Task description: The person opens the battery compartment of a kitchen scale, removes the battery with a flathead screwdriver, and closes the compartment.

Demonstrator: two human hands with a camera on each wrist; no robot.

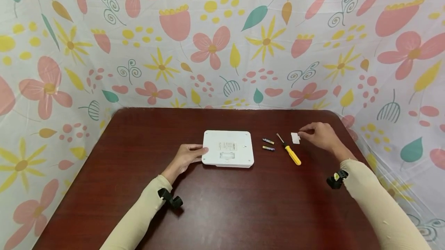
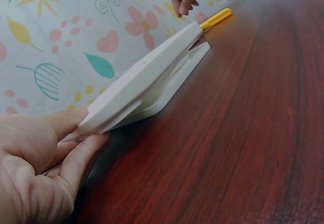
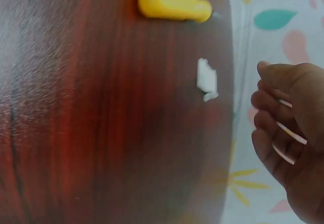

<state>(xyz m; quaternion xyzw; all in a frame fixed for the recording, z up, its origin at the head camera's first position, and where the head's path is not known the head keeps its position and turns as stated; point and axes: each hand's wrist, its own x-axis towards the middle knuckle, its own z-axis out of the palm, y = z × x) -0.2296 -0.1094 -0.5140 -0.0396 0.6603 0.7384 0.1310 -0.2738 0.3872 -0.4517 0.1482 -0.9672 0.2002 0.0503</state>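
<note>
A white flat device point(image 1: 227, 148) lies on the dark wooden table point(image 1: 222, 211) with its back plate and open battery bay facing up. My left hand point(image 1: 187, 155) holds its left edge; in the left wrist view the thumb lies on top of the device point(image 2: 147, 77) and a finger under it. A small white cover point(image 1: 295, 138) lies to the right. My right hand point(image 1: 318, 134) hovers just beside it with loosely curled fingers. In the right wrist view the cover point(image 3: 206, 79) lies apart from the hand point(image 3: 288, 133).
Two small batteries point(image 1: 268, 141) point(image 1: 268, 148) lie right of the device. A screwdriver with a yellow handle point(image 1: 292, 154) lies between them and the cover. A flowered cloth point(image 1: 222, 49) walls in the table at the back and sides.
</note>
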